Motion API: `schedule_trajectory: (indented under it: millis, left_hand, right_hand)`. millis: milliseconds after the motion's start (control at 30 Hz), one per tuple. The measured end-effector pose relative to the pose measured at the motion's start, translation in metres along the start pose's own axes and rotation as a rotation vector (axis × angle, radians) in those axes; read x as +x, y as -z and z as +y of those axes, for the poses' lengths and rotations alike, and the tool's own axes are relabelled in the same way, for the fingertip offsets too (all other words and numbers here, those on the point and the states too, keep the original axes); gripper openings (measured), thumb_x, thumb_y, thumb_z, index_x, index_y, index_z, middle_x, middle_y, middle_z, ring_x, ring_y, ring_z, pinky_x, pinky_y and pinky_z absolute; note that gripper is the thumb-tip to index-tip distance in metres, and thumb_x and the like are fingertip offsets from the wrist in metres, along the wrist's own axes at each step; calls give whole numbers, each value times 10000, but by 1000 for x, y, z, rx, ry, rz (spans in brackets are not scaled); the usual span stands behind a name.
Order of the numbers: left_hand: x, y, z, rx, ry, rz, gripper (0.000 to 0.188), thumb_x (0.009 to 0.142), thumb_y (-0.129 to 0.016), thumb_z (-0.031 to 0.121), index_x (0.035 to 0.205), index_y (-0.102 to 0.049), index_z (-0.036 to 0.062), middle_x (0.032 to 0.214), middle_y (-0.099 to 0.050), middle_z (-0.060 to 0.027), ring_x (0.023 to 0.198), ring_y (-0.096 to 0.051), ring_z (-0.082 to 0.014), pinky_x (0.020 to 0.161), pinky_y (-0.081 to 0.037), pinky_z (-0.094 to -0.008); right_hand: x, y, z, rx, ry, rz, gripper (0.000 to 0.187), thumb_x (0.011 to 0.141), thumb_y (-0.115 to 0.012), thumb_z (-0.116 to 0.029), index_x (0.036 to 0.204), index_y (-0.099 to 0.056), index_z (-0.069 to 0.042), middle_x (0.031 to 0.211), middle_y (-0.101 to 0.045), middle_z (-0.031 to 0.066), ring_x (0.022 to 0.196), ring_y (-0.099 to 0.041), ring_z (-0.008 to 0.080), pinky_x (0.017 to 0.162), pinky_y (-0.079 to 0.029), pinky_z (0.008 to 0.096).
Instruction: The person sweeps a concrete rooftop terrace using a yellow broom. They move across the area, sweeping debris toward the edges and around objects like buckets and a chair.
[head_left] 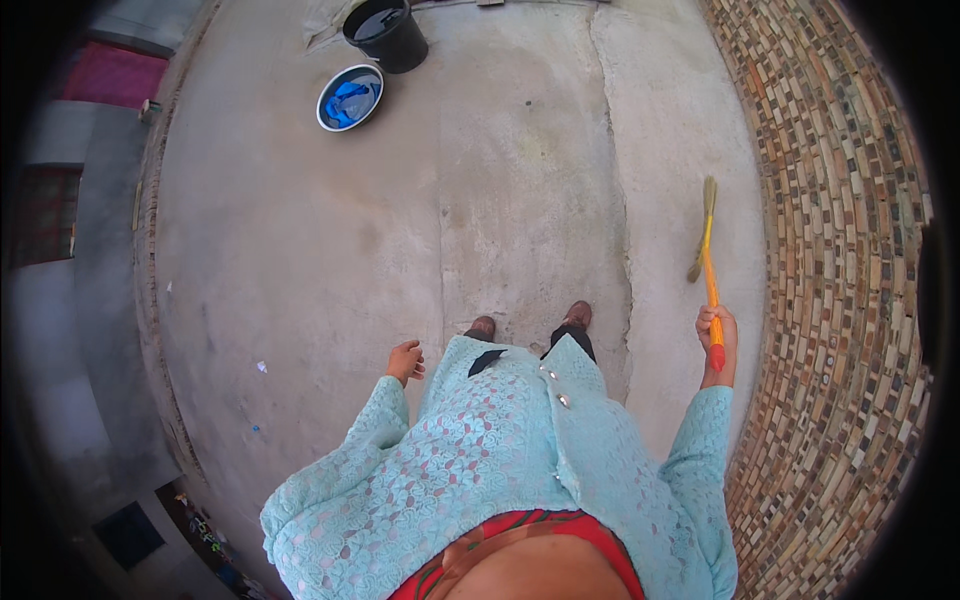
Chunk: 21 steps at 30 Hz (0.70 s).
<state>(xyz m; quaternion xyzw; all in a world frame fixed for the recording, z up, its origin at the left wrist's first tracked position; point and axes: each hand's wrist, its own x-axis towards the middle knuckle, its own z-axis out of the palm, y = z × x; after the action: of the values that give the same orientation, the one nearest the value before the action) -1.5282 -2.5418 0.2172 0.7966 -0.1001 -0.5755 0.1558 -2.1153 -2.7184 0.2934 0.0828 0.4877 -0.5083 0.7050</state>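
Observation:
In my right hand (pixel 716 322) is a yellow-orange brush (pixel 711 280) with a red handle end. My fingers are wrapped round the lower handle. The brush points away from me, with one bristle tuft at its tip and what looks like a second one jutting from its left side. My left hand (pixel 405 361) hangs near my hip, fingers slightly bent and apart, holding nothing. Far ahead on the ground stands a white-rimmed basin (pixel 322 112) with blue cloth (pixel 350 101) in it. Right behind the basin is a black bucket (pixel 402 50) holding what looks like water.
Grey concrete ground (pixel 520 210) with a crack (pixel 622 200) lies around my feet. A brick wall (pixel 830 250) runs along my right side. Along the left stands a grey building (pixel 110 220) with a pink panel (pixel 115 75). Small litter (pixel 262 367) lies at the left.

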Motion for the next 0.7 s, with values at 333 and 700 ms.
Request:
schedule_trajectory:
  millis: [333, 700]
  left_hand:
    - [-52, -39, -12, -104, 110, 69, 390, 745, -446, 90, 1131, -442, 32, 662, -523, -74, 451, -510, -171, 400, -471, -314]
    - [34, -5, 0, -467, 196, 40, 431, 749, -449, 95, 1170, -388, 26, 655, -505, -83, 464, -511, -177, 376, -469, -316]
  right_hand:
    - [146, -58, 16, -192, -401, -2, 116, 677, -427, -34, 776, -374, -61, 558, -411, 8, 440, -405, 87, 402, -392, 214]
    - [108, -278, 117, -183, -680, -319, 154, 684, -418, -3, 824, -355, -14, 621, -394, 23, 438, -390, 62, 378, -353, 172]
